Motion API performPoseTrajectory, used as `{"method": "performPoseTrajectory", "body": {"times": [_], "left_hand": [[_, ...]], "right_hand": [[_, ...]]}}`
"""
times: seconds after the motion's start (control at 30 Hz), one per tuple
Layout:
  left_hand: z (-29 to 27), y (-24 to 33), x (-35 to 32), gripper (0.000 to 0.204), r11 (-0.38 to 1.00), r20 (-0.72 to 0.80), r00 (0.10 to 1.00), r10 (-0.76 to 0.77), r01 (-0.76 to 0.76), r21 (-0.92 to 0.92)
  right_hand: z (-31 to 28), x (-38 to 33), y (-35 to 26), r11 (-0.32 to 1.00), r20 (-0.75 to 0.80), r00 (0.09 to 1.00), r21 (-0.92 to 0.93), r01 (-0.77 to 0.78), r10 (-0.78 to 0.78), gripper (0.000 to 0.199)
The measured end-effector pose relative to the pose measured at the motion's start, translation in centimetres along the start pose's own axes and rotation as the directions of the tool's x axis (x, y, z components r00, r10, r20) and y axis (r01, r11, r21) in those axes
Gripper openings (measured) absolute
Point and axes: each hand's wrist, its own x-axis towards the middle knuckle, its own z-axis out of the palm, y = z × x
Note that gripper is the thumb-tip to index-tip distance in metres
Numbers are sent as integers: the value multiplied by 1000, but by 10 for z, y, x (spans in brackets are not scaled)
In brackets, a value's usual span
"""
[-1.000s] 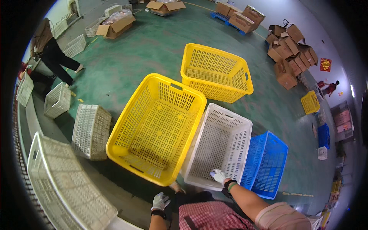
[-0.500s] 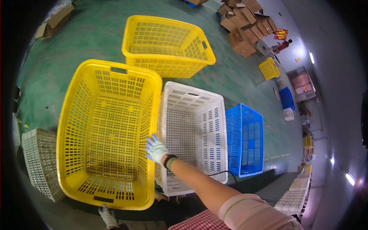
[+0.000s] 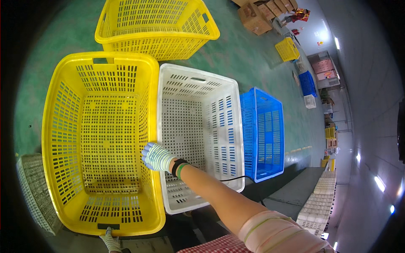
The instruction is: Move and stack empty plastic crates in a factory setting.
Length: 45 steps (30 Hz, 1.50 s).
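A large yellow plastic basket [image 3: 110,126] with slotted walls lies in front of me at the left, its open top facing me. My right hand [image 3: 157,157], in a striped knit glove with bluish fingertips, is closed over its right rim. At the near rim, my left hand [image 3: 110,242], gloved alike, has its fingers at the handle slot; most of that hand is hidden below the rim. Right beside the yellow basket stands a white perforated crate [image 3: 200,75], partly behind my right forearm. A black cable [image 3: 232,178] runs near that forearm.
Another yellow basket [image 3: 158,44] stands just beyond. A blue crate [image 3: 270,135] is right of the white one, and a whitish lattice crate [image 3: 38,192] sits at the left. Cardboard boxes [image 3: 254,19] are piled far off, with a person [image 3: 295,17] near them. Whitish stacked trays [image 3: 317,204] stand at right.
The baskets and crates have shifted left in view, and the far ones upward. My right hand's fingers have curled over the rim; my left fingers have come up to the handle slot.
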Motion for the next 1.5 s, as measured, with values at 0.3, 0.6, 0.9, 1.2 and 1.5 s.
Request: {"method": "performPoseTrajectory", "body": {"times": [0.3,0.6,0.9,1.2,1.5], "left_hand": [[-5,4,7,75,985,-33,992,-119,123,119],[-61,-38,-2,61,967,397,881,-256,229,116],[-65,-137,-192,52,678,594,801,-75,-396,620],[-105,-71,-298,51,186,591,747,306,-655,732],[-110,-72,-354,40,435,520,733,439,-679,591]], "right_hand": [[-9,-4,-25,995,-13,995,16,-101,101,17],[-5,3,-66,965,12,966,40,-260,259,21],[34,-54,-185,985,348,928,-150,-84,133,41],[25,-65,-223,938,-37,979,296,-182,202,22],[51,-77,-235,981,377,906,-80,-177,194,46]]}}
